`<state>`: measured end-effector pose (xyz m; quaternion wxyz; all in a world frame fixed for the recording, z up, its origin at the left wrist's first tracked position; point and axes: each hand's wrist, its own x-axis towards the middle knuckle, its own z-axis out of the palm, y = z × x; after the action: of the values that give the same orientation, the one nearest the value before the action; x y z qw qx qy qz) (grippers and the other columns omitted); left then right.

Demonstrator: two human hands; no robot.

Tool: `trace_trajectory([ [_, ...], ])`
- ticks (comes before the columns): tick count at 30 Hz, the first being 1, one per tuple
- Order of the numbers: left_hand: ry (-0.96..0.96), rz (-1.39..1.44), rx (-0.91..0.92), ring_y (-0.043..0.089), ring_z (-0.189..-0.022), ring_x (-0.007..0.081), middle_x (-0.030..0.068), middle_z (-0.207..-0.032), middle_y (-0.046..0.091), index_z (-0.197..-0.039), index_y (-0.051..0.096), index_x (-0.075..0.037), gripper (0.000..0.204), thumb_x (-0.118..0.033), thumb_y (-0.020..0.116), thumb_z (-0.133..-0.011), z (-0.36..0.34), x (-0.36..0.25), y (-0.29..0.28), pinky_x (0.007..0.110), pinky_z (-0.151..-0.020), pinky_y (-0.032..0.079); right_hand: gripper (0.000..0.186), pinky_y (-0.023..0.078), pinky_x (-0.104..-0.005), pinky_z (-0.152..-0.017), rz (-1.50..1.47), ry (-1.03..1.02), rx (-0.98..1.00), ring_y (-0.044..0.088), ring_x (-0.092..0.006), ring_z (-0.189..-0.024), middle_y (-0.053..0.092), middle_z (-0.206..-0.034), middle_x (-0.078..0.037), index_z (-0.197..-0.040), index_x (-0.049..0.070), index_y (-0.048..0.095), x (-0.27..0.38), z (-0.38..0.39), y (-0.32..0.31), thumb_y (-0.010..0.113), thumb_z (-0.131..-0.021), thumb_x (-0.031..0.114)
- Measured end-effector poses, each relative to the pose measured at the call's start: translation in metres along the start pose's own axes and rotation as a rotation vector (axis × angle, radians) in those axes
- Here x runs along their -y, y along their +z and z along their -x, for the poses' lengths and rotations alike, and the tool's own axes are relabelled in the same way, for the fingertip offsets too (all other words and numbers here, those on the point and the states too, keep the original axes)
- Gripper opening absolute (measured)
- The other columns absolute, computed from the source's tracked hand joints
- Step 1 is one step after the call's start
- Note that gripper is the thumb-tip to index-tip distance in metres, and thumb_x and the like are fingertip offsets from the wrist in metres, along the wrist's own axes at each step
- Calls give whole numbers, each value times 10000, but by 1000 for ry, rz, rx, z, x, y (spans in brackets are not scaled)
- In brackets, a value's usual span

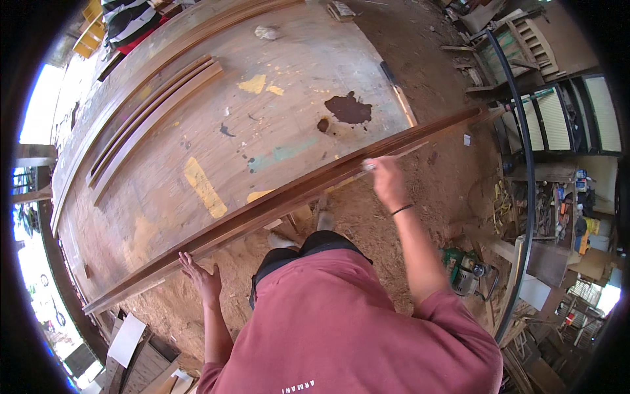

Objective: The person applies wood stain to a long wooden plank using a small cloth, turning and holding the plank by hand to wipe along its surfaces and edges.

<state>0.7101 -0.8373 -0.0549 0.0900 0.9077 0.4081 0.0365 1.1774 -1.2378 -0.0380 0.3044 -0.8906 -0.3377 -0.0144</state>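
A long, dark reddish-brown wooden moulding lies along the near edge of a large paint-stained worktable. Against its right half, my right hand is closed around a small whitish wad, perhaps cloth; the fingers partly hide it. My left hand has its fingers spread beside the moulding's left part, the fingertips at its near side. Whether they press on it I cannot tell. A dark brown stain marks the tabletop beyond my right hand.
More brown wooden strips lie at the table's left. A crumpled whitish wad sits at the back. On my right are a green power tool on the sawdust-strewn floor, a curved black pole and cluttered shelves. Boards lean at lower left.
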Motion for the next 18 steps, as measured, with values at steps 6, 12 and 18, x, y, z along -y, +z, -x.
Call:
trace_trajectory([
  [6,-113,-40,10,60,-1610,431,222,-1735,85,-1650,106,-27,1095,-188,834,-847,-5,-4,8,611,-1280,104,189,507,-454,-952,-141,-96,30,608,-344,-1086,673,-1081,-124,-1136,61,660,26,-2,7,608,-957,34],
  [12,-131,-48,142,63,-1609,432,221,-1734,86,-1635,138,-8,1095,-206,854,-830,-11,-2,-1,603,-1281,124,169,496,-468,-937,181,207,-192,623,-361,-1041,699,-1056,-132,-1090,66,669,-111,-23,-79,630,-931,23],
  [18,-74,-37,64,65,-1610,426,225,-1735,79,-1638,124,3,1141,-220,874,-808,-5,20,8,597,-1280,134,194,505,-469,-941,82,76,-87,599,-372,-1078,686,-1062,-134,-1104,58,664,-109,-22,-60,630,-922,-2],
])
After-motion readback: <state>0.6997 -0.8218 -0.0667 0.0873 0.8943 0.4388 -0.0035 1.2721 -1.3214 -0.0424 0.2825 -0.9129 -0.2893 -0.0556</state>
